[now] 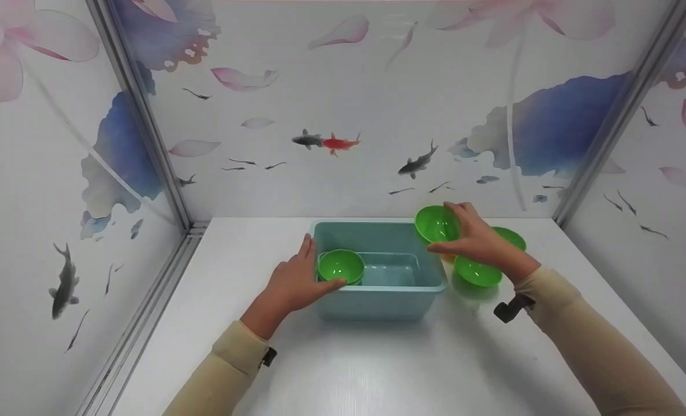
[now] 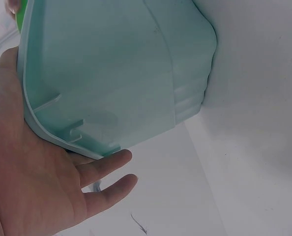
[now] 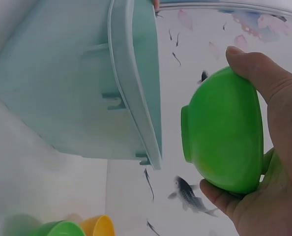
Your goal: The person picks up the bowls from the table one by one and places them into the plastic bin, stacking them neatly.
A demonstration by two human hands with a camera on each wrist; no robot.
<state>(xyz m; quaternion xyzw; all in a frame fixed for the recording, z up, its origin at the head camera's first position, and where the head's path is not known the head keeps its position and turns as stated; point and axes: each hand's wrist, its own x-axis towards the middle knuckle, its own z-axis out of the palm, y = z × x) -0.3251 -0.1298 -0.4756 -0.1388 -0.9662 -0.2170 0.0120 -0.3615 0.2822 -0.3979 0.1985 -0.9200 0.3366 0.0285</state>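
Observation:
A teal plastic bin (image 1: 386, 292) stands mid-table. One green bowl (image 1: 341, 266) sits upright inside it at the left end. My left hand (image 1: 296, 282) lies flat against the bin's left wall, fingers straight, thumb along the rim beside that bowl. The left wrist view shows the left hand's palm (image 2: 33, 187) under the bin's rim (image 2: 106, 73). My right hand (image 1: 474, 238) grips a second green bowl (image 1: 435, 224), tilted on its side, just above the bin's right rear corner. In the right wrist view this held bowl (image 3: 224, 132) sits between thumb and fingers (image 3: 276, 167), right of the bin (image 3: 82, 83).
Two more green bowls (image 1: 478, 271) (image 1: 511, 237) stand on the white table (image 1: 377, 364) right of the bin, with a yellow bowl (image 3: 99, 227) beside them. Patterned walls (image 1: 348, 104) close in the table at the back and both sides.

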